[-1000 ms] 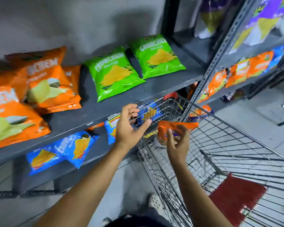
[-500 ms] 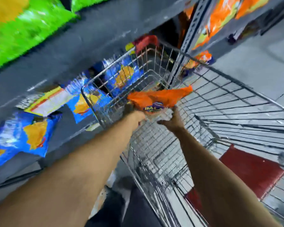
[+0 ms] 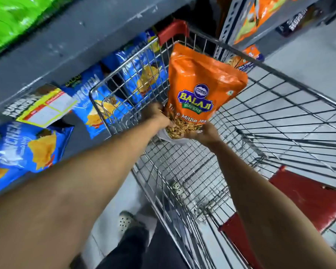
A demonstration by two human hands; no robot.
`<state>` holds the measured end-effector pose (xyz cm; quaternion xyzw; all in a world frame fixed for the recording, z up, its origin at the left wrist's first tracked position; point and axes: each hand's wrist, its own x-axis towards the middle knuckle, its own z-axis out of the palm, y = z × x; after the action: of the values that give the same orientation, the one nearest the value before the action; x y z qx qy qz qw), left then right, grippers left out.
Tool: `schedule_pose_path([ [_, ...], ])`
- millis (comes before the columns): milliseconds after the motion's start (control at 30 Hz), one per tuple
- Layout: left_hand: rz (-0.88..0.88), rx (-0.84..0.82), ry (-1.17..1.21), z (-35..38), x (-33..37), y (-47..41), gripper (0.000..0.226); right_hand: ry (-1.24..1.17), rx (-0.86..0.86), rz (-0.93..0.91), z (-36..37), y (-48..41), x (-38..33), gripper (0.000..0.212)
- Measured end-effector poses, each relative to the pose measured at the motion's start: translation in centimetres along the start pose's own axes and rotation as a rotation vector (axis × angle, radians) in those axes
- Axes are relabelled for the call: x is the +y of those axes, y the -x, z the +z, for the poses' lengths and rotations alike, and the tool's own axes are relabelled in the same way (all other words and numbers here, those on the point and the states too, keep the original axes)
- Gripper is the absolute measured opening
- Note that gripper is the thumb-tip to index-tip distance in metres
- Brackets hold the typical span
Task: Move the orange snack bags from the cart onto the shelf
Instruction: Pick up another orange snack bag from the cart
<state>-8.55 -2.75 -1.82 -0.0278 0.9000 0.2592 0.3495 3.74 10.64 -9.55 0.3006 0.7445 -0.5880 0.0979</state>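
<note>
An orange snack bag (image 3: pixel 199 82) with a blue and yellow logo stands upright over the wire cart (image 3: pixel 279 121), its front facing me. My left hand (image 3: pixel 156 116) grips its lower left corner and my right hand (image 3: pixel 207 133) grips its lower right edge. The bag is held above the cart's near left corner, close to the grey shelf (image 3: pixel 81 41) on the left. No other orange bag shows inside the cart basket.
Blue chip bags (image 3: pixel 27 148) lie on the lower shelf at left, green bags (image 3: pixel 12 18) on the shelf above. More orange bags (image 3: pixel 260 18) sit on a rack at top right. A red seat flap (image 3: pixel 303 199) lies in the cart. My foot (image 3: pixel 126 222) stands beside the cart.
The bag has turned from lying flat to standing upright with its front toward me. Both hands now hold its bottom edge, and my view has tipped further down.
</note>
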Motion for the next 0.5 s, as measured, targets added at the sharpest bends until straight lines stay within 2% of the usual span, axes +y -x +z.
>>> schedule_pose_path([
  [67,0.118,-0.014,0.006,-2.0,0.5,1.0,0.079,-0.192,-0.027,-0.036,0.1,2.0,-0.9,0.06],
  [167,0.356,-0.029,0.09,-5.8,1.2,4.1,0.072,-0.421,-0.047,-0.087,0.6,4.7,-4.4,0.058],
  [267,0.57,-0.043,0.209,-10.5,1.7,7.8,0.066,-0.469,-0.029,-0.177,1.3,7.7,-10.0,0.053],
  [333,0.683,0.018,0.248,-13.9,1.5,10.7,0.059,-0.51,0.05,-0.243,1.6,10.1,-13.8,0.052],
  [400,0.736,0.089,0.299,-17.3,0.9,14.1,0.051,-0.561,0.109,-0.316,2.3,12.4,-17.2,0.047],
  [500,0.794,0.157,0.395,-21.5,-0.6,18.8,0.056,-0.556,0.142,-0.442,3.2,15.4,-21.6,0.044],
])
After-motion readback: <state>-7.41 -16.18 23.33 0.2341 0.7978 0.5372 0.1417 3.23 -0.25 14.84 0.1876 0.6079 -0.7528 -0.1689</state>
